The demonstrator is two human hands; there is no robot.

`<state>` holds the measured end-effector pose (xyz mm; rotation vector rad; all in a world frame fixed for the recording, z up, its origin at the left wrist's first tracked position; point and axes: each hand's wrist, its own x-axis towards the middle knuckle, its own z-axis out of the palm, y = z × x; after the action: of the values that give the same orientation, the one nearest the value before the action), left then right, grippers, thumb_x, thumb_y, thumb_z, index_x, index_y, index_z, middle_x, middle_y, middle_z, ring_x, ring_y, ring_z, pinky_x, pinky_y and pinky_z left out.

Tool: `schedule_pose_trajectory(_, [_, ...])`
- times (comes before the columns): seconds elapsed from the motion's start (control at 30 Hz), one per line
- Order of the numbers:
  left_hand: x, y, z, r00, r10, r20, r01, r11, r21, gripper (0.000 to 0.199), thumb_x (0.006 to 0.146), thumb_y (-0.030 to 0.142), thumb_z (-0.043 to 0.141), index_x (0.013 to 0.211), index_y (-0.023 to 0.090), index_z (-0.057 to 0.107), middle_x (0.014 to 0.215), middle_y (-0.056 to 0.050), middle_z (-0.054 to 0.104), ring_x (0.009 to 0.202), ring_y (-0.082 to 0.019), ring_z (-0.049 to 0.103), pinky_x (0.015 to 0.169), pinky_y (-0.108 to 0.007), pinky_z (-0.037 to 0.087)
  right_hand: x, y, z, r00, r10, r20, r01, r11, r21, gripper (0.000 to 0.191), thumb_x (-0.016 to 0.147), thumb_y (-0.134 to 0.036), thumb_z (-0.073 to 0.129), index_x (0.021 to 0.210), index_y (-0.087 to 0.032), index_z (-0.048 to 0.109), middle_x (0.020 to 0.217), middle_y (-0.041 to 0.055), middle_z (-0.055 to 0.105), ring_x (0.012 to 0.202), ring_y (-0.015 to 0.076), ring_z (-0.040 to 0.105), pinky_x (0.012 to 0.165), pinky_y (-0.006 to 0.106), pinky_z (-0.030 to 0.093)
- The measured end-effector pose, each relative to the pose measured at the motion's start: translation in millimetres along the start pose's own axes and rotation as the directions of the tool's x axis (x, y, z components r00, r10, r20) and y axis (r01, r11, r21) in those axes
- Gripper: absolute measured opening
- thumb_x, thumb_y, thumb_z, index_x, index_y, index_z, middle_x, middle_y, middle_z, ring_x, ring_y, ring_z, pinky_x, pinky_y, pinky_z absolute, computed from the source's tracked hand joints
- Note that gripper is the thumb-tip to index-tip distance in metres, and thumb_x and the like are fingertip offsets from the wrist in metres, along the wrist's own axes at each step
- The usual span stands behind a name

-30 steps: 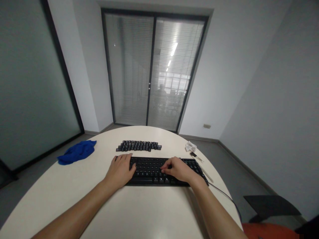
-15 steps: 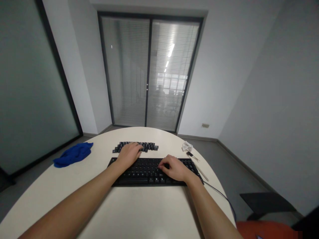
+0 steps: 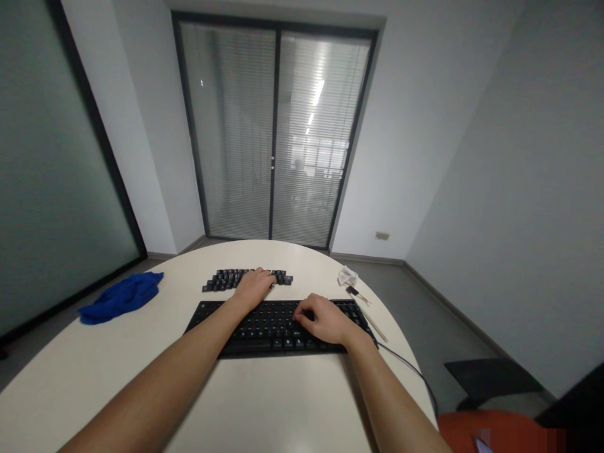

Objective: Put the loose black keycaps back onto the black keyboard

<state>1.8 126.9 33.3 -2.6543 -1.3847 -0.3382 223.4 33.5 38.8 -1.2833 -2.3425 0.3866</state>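
My left hand (image 3: 253, 287) reaches over the right part of a cluster of loose black keycaps (image 3: 225, 279) laid out in rows beyond the keyboard. Its fingers are stretched out and a little apart, and the keycaps under them are partly covered. Below lies a black keyboard (image 3: 245, 345), long side toward me, with keys or key sockets across its face. My right hand (image 3: 321, 319) rests over its right half, thumb and forefinger pinched together. Anything between those fingertips is too small to make out. Both forearms cover parts of the keyboard.
A crumpled blue cloth (image 3: 121, 298) lies at the table's left. On the right are a crumpled white tissue (image 3: 348, 275), a small black-ended tool (image 3: 353, 291) and a thin pale stick (image 3: 376, 325). The keyboard's cable (image 3: 406, 361) runs over the edge of the round table (image 3: 283, 402).
My left hand has shifted rightward along the keycaps, covering the right part of the cluster. My right hand keeps its pinch over the keyboard. The view has turned slightly to the right.
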Motion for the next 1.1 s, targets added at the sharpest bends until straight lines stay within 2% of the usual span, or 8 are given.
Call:
schedule_pose_trajectory(0.17, [-4,4,-3.0,1.0,-0.009,-0.025,0.007,0.998,-0.063,0.018,0.089,0.012,0.059,0.091,0.022,0.074,0.102,-0.009,0.073,0.108,-0.027,0.061,0.092,-0.037,0.048,1,2,1,1.0,-0.008,-0.005,0.008,1.0,-0.012,0.016,0.086,-0.022,0.06,0.087,-0.02,0.075,0.088,0.0053,0.074,0.088,0.021,0.065,0.084,0.03,0.046])
schedule_pose_trajectory(0.37, [-34,25,-4.1,0.991,-0.094,-0.096,0.074,0.978,-0.196,0.021,0.094,0.022,0.059,0.111,0.023,0.07,0.113,-0.004,0.072,0.108,-0.023,0.063,0.092,-0.032,0.049,1,3,3,1.0,-0.016,-0.017,0.016,1.0,-0.011,0.013,0.085,-0.021,0.061,0.086,-0.02,0.074,0.087,0.0055,0.071,0.087,0.0206,0.063,0.084,0.031,0.046])
schedule_pose_trajectory(0.5, [-62,38,3.1,0.978,-0.176,-0.112,0.089,0.838,-0.538,0.017,0.091,0.021,0.062,0.104,0.023,0.073,0.109,-0.004,0.074,0.106,-0.023,0.066,0.095,-0.034,0.048,3,1,5,0.998,-0.057,-0.042,0.056,0.998,-0.018,0.011,0.084,-0.017,0.061,0.085,-0.02,0.072,0.085,0.0055,0.07,0.088,0.0211,0.061,0.083,0.032,0.047])
schedule_pose_trajectory(0.63, [-77,41,9.7,0.964,-0.23,-0.131,0.077,0.717,-0.693,0.017,0.089,0.021,0.065,0.102,0.023,0.074,0.107,-0.004,0.075,0.101,-0.022,0.068,0.093,-0.034,0.05,5,-4,7,0.992,-0.108,-0.061,0.107,0.994,-0.016,0.01,0.084,-0.015,0.062,0.084,-0.02,0.071,0.083,0.0044,0.07,0.089,0.0214,0.06,0.084,0.033,0.046])
schedule_pose_trajectory(0.8, [-77,41,12.5,0.97,-0.205,-0.133,0.039,0.667,-0.744,0.017,0.087,0.021,0.067,0.103,0.024,0.075,0.105,-0.002,0.076,0.097,-0.021,0.069,0.092,-0.033,0.05,7,-8,10,0.989,-0.137,-0.052,0.138,0.99,0.014,0.01,0.084,-0.014,0.062,0.086,-0.02,0.07,0.085,0.0041,0.069,0.088,0.0206,0.06,0.084,0.033,0.047])
schedule_pose_trajectory(1.1, [-78,42,11.0,0.979,-0.156,-0.133,0.03,0.75,-0.661,0.016,0.087,0.024,0.071,0.101,0.027,0.076,0.102,0.0,0.077,0.1,-0.023,0.068,0.096,-0.036,0.047,7,-4,12,0.993,-0.104,-0.051,0.107,0.992,0.072,0.012,0.086,-0.014,0.061,0.088,-0.02,0.071,0.087,0.0043,0.07,0.088,0.0207,0.061,0.084,0.033,0.047])
